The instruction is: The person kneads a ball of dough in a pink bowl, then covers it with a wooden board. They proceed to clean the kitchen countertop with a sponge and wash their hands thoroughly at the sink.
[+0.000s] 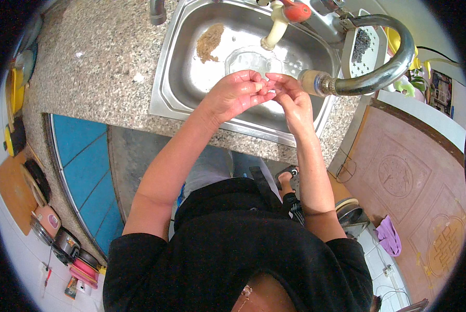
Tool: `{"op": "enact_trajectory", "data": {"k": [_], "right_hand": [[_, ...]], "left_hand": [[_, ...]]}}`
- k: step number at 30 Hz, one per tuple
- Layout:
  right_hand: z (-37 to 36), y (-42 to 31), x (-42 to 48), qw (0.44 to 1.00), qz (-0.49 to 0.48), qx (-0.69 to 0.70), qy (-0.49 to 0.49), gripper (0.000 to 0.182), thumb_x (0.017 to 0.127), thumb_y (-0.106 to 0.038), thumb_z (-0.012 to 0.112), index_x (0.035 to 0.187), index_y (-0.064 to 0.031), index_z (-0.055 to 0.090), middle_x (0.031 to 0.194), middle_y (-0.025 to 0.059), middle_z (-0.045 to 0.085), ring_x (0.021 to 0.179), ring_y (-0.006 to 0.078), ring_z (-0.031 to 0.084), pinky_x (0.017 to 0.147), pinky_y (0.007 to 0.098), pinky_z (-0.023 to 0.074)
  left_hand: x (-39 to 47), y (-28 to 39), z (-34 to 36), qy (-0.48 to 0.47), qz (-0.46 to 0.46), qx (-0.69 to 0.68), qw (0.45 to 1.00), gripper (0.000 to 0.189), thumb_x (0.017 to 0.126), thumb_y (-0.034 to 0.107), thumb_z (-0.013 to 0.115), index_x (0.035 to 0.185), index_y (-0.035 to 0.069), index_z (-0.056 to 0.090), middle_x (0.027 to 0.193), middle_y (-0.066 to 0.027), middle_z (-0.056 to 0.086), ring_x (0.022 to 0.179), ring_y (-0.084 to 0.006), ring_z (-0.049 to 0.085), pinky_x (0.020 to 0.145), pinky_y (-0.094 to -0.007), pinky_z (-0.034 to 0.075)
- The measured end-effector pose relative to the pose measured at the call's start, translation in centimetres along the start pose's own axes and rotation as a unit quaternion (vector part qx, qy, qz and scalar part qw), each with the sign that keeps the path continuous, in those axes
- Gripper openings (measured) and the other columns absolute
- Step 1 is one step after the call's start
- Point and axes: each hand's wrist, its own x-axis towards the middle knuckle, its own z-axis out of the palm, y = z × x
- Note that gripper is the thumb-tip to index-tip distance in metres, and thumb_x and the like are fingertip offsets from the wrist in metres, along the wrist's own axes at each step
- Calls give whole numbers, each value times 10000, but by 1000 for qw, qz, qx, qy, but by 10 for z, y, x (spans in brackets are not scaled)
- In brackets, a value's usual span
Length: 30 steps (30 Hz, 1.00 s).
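Observation:
My left hand (pixel 239 95), wet, is held palm up with curled fingers over the near part of a stainless steel sink (pixel 186 85). Its fingertips meet those of my right hand (pixel 295 99), also wet, with the fingers bent. Whether anything small lies between the fingertips cannot be told. Beyond the hands, a brown fibrous scrubber (pixel 210 43) lies at the left in the basin. A pale plastic tap (pixel 276 33) with a red handle (pixel 297 12) points down into the sink. Close to the right hand is the filter end (pixel 315 82) of a curved metal faucet (pixel 392 74).
Speckled stone countertop (pixel 100 58) surrounds the sink. A white perforated tray (pixel 363 58) holding a dark scouring pad (pixel 360 45) stands behind the faucet. Blue panels (pixel 83 156) are under the counter. Another person's sandalled foot (pixel 285 177) shows below, at the right.

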Motion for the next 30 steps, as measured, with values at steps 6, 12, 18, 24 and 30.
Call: {"op": "enact_trajectory", "data": {"k": [6, 12, 18, 24, 30], "right_hand": [[7, 2, 2, 997, -77, 8, 19, 326, 992, -164, 426, 1241, 10, 543, 1193, 98, 600, 1120, 215, 563, 964, 355, 452], [26, 11, 11, 984, -117, -89, 99, 258, 1013, -215, 409, 1001, 3, 546, 878, 119, 616, 835, 231, 601, 800, 360, 491], [26, 20, 33, 921, 32, 326, 211, 158, 981, -180, 468, 899, -45, 474, 659, 31, 445, 586, 185, 487, 596, 383, 489], [9, 53, 47, 865, 95, 450, 199, 189, 977, -233, 477, 931, -51, 459, 673, 42, 444, 591, 201, 481, 583, 391, 488], [5, 54, 39, 867, 144, 418, 229, 229, 1024, -215, 366, 966, -45, 508, 849, 86, 584, 777, 231, 569, 767, 418, 510]], "left_hand": [[3, -3, -2, 1, 6, 18, 1000, 143, 913, 81, 599, 1045, 29, 581, 994, -68, 610, 1054, -183, 584, 972, -360, 479], [13, -55, 14, 19, 61, -174, 983, 236, 973, 58, 460, 1202, 32, 517, 1192, -72, 569, 1096, -163, 562, 1009, -295, 436], [17, -66, 33, 115, 108, -8, 987, 349, 963, 22, 446, 1309, -25, 460, 1353, -128, 493, 1254, -203, 475, 1069, -322, 367], [15, -69, 31, 157, 286, 643, 693, 344, 918, 19, 442, 1244, -62, 515, 1202, -261, 564, 1180, -396, 514, 1003, -394, 416], [16, -56, 8, 44, 280, 783, 554, 462, 877, 25, 467, 1338, -5, 446, 1330, -194, 483, 1180, -362, 517, 978, -410, 453]]}}
